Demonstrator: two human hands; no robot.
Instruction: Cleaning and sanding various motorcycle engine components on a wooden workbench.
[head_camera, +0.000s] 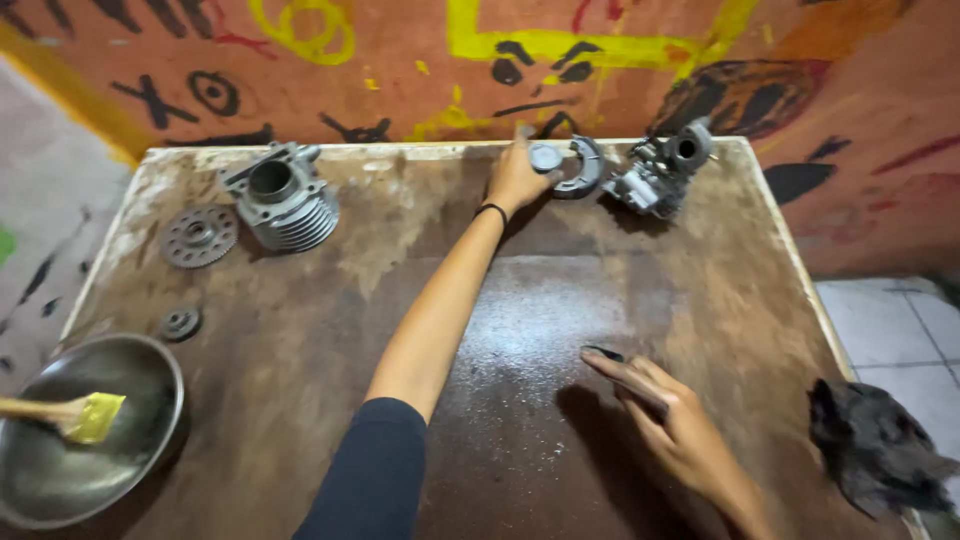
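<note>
small round grey metal part (545, 157) sits at the far edge of the table (700, 330), pinched in the fingertips of the left hand (517, 178); fingers curled close around it, thumb side toward the part. black band on that wrist, dark sleeve further down the arm. just right of those fingers, touching or almost touching the round part, a curved grey brake shoe (584, 167). further right of it, apart, a grey carburettor (660, 175) near the table's far right corner.

right hand (665, 415) is low over the near middle of the table, palm down, fingers stretched out together and pointing left; fingertips dark with grime. cannot tell if they touch the wood. holds nothing.

well left of the left hand's fingers: finned engine cylinder (283, 205), then a flat toothed sprocket (199, 236) beside it, and a small gear (180, 323) nearer the viewer. near left corner: steel bowl (140, 440) with a yellow-bristled brush (75, 413) lying in it. right of the right hand, at the table edge, a dark rag (875, 450).
</note>
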